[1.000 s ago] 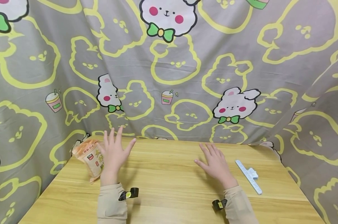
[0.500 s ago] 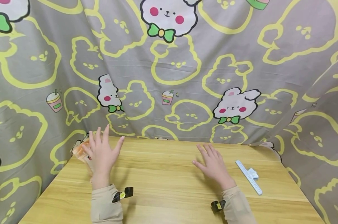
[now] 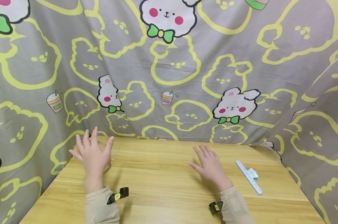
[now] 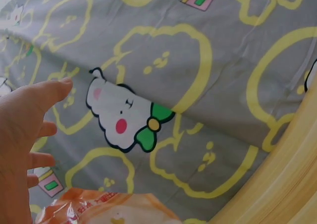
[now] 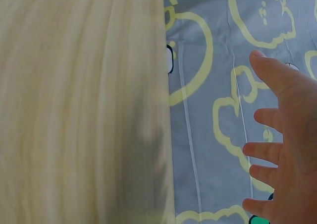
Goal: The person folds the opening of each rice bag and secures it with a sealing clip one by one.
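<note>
In the head view my left hand point(image 3: 92, 158) is spread over the orange package at the table's left back corner and hides most of it; whether they touch I cannot tell. The left wrist view has the orange package point(image 4: 119, 209) at its bottom edge, beside the left hand point(image 4: 20, 135), whose fingers hold nothing. My right hand point(image 3: 211, 168), fingers spread, hovers above the table right of the middle; it holds nothing in the right wrist view either point(image 5: 297, 144). To its right lies a light blue ruler-like clip point(image 3: 248, 177).
The wooden table point(image 3: 163, 186) reaches back to a grey curtain point(image 3: 185, 71) with yellow outlines and cartoon bunnies, which also hangs at the left and right sides. A black wrist camera point(image 3: 118, 196) is strapped to the left sleeve, another point(image 3: 215, 207) to the right.
My left hand has moved left across the orange package, which it now mostly covers. My right hand has shifted slightly left. The blue clip has stayed where it was.
</note>
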### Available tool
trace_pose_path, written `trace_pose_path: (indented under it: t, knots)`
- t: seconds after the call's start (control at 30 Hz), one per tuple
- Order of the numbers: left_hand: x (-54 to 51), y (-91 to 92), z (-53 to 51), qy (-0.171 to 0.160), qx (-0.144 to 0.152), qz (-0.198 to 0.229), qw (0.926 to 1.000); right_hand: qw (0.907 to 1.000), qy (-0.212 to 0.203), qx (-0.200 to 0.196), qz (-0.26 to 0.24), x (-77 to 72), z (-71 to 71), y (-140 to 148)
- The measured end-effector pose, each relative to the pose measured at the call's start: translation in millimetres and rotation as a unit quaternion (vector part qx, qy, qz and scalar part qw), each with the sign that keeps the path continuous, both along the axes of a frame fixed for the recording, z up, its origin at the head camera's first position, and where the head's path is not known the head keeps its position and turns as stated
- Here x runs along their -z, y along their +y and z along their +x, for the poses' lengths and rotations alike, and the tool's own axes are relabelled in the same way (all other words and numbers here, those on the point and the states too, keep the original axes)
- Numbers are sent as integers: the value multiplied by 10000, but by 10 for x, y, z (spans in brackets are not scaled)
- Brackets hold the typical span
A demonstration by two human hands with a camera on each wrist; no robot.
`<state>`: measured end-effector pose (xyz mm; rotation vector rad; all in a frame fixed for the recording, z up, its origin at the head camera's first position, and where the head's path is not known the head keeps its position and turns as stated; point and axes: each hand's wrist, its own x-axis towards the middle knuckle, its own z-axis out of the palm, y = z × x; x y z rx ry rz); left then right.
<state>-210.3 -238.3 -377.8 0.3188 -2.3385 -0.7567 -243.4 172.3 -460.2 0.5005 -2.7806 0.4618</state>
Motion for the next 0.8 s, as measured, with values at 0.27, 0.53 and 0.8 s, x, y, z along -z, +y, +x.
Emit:
trace_pose_path:
  t: [0.27,0.53,0.8]
  knots:
    - [36,-119,38,178,-216,194,9994,9999,61,-139,22,21,27,-94]
    - [90,-219,76,224,-330,451,9982,9996,91,-268,49,36,58,-175]
    - [172,-343,85,314,-482,696,9959,9988,87,-467,93,48,79,-278]
